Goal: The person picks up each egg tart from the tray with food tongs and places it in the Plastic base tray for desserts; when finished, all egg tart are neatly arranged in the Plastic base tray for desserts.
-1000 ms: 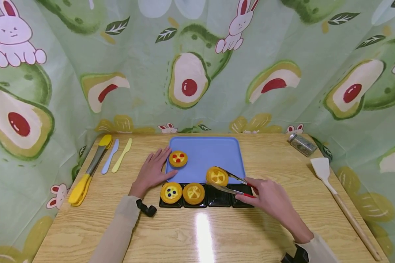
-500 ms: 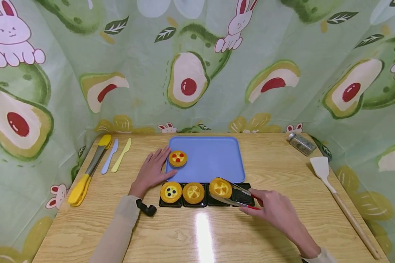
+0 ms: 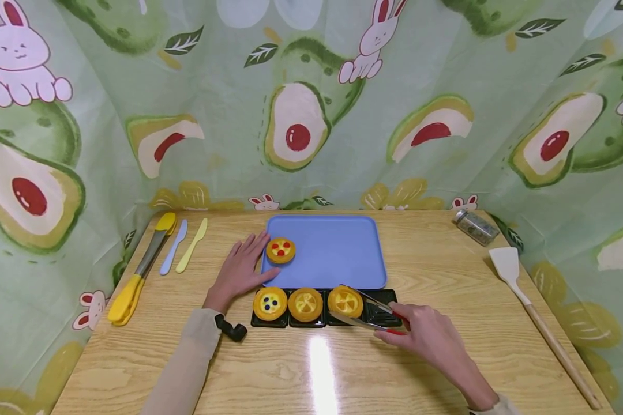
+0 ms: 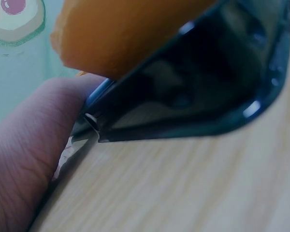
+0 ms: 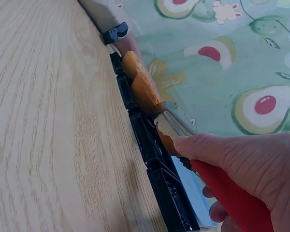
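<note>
My right hand (image 3: 428,337) grips red-handled metal tongs (image 3: 360,322). Their arms lie on either side of a tart with yellow wedge topping (image 3: 345,302), which sits at the third compartment of a black plastic tray (image 3: 385,316); whether they still squeeze it I cannot tell. The first two compartments hold a tart with dark blue dots (image 3: 270,304) and another wedge-topped tart (image 3: 305,305). With fingers spread, my left hand (image 3: 242,266) rests at the left edge of a blue tray (image 3: 337,248). A red-dotted tart (image 3: 280,251) lies on that tray, beside the hand.
At the left lie yellow-tipped tongs (image 3: 142,268), a blue knife (image 3: 173,248) and a yellow knife (image 3: 192,246). A seasoning jar (image 3: 476,227) and a white spatula with a wooden handle (image 3: 542,325) are on the right. Printed cloth (image 3: 228,150) hangs behind the table.
The tart between the tongs has come down from the blue tray's front edge to the black tray's third compartment. My right hand moved slightly right and nearer; the left stayed put.
</note>
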`<action>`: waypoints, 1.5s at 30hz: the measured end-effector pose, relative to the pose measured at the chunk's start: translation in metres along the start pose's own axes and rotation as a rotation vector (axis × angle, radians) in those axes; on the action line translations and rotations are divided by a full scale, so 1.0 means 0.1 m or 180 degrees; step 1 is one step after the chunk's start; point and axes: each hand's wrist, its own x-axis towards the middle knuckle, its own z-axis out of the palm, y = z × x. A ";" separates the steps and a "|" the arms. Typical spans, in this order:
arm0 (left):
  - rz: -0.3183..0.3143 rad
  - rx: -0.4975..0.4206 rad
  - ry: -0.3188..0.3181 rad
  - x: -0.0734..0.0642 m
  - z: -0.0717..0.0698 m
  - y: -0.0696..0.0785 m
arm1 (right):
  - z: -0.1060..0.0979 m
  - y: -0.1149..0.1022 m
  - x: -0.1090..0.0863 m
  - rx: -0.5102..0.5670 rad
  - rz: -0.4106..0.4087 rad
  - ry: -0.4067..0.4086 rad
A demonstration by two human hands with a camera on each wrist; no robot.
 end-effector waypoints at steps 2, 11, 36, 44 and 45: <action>0.0003 -0.0002 0.0008 0.00 0.00 0.00 | 0.01 0.00 0.00 -0.0006 0.0000 0.0008; 0.0001 0.0044 -0.0008 0.01 0.01 -0.01 | 0.06 0.03 0.01 -0.0029 0.0069 -0.0041; -0.0002 0.0020 -0.0017 0.01 0.00 0.01 | 0.03 0.02 0.03 0.0112 0.0134 -0.0040; -0.0016 0.0011 -0.0035 0.00 -0.01 0.02 | -0.08 0.00 0.02 0.0220 0.0064 0.0050; -0.0015 0.0010 -0.0035 0.00 -0.01 0.02 | -0.10 0.00 0.03 0.0222 0.0037 0.0082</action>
